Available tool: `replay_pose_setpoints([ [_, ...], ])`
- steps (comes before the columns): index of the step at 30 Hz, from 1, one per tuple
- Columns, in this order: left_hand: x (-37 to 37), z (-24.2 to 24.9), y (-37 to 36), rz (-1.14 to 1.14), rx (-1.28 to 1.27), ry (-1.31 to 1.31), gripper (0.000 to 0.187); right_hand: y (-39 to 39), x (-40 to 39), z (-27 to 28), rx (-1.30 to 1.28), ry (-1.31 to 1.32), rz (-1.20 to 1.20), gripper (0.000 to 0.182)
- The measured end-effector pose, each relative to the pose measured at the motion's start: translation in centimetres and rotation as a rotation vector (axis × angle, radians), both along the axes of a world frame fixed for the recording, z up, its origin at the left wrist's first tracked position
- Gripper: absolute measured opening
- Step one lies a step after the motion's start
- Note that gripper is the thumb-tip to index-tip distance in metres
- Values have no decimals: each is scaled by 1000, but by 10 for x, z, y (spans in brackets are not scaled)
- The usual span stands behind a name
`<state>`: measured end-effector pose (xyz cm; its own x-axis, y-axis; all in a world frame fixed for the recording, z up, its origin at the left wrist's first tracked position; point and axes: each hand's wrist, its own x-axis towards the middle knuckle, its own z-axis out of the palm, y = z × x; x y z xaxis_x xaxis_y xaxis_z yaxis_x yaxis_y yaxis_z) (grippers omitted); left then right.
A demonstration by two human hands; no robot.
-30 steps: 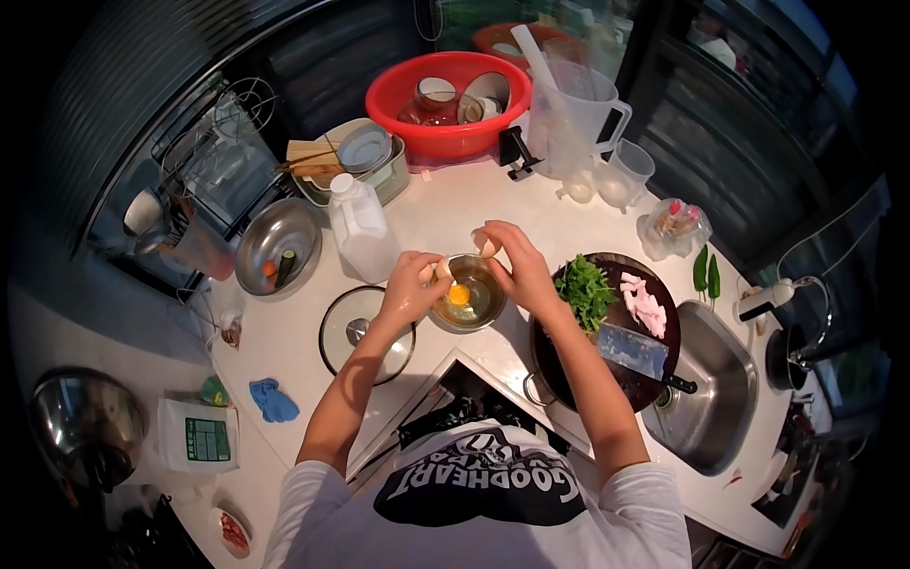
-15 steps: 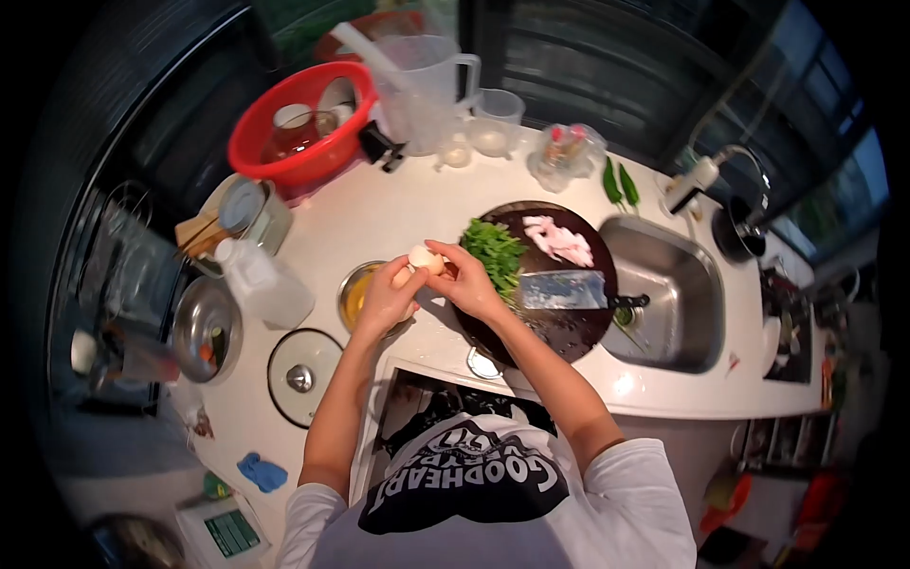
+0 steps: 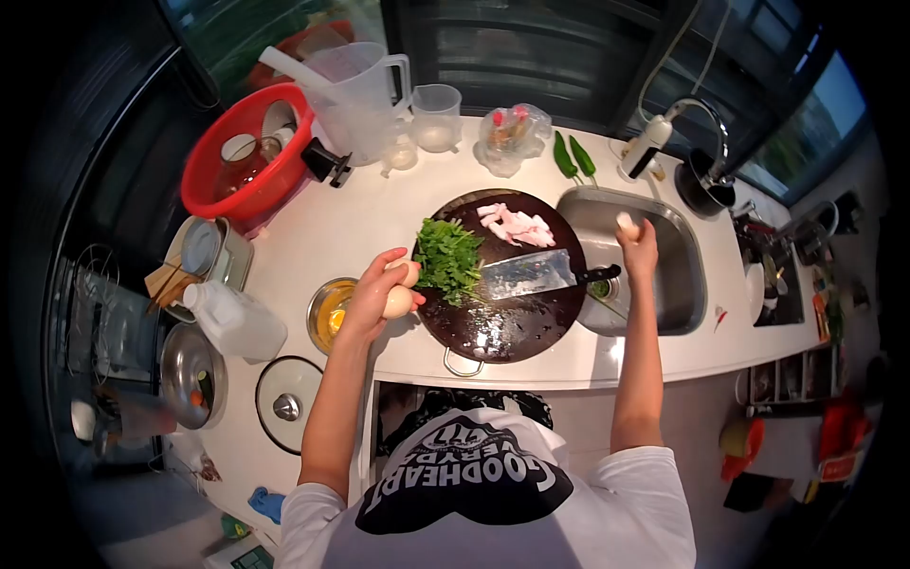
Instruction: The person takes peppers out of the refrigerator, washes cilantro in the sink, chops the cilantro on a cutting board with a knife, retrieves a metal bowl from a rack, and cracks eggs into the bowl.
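Observation:
My left hand (image 3: 372, 302) is wrapped round two eggs (image 3: 399, 302), just right of a metal bowl (image 3: 318, 320) with yellow egg in it. Over the sink (image 3: 684, 284), my right hand (image 3: 640, 247) holds an eggshell (image 3: 627, 226) between its fingers. Between my hands lies a round dark cutting board (image 3: 531, 329). On it are chopped green leaves (image 3: 449, 258), pale pink meat strips (image 3: 517, 226) and a cleaver (image 3: 527, 274) with its black handle pointing at the sink.
Two green peppers (image 3: 573, 157) lie behind the sink, near the faucet (image 3: 725, 142). A red basin (image 3: 213, 199), a plastic jug (image 3: 355, 104) and a bagged item (image 3: 510, 137) stand at the back. A white bottle (image 3: 237, 322) and a glass lid (image 3: 275, 394) are at left.
My hands have separated. The right one has moved right to the sink with a shell, while the left stays beside the bowl with the eggs. The view has shifted to the right.

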<state>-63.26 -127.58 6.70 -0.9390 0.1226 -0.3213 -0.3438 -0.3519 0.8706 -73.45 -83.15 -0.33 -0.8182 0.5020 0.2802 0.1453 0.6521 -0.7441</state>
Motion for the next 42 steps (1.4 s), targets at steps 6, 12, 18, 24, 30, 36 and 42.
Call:
replay_pose_setpoints([
  [6,5,-7,-11,52,41,-6,36,-116,10,25,148,278,483,49],
  [12,19,-15,-28,141,-6,-66,41,-289,57,68,-102,185,1398,51],
  [18,37,-15,-51,272,-51,-72,43,-356,43,60,-219,-160,1558,48],
  [24,50,-30,-79,506,-90,-58,38,-409,-15,8,11,192,1288,39],
  [30,64,-31,-92,570,-116,-70,34,-426,-22,-33,539,24,1245,34],
  [36,68,-53,-106,527,-657,222,43,-421,-3,28,-72,-268,1548,35],
  [42,76,-27,-100,339,-736,246,50,-416,24,41,-560,-979,1696,33],
])
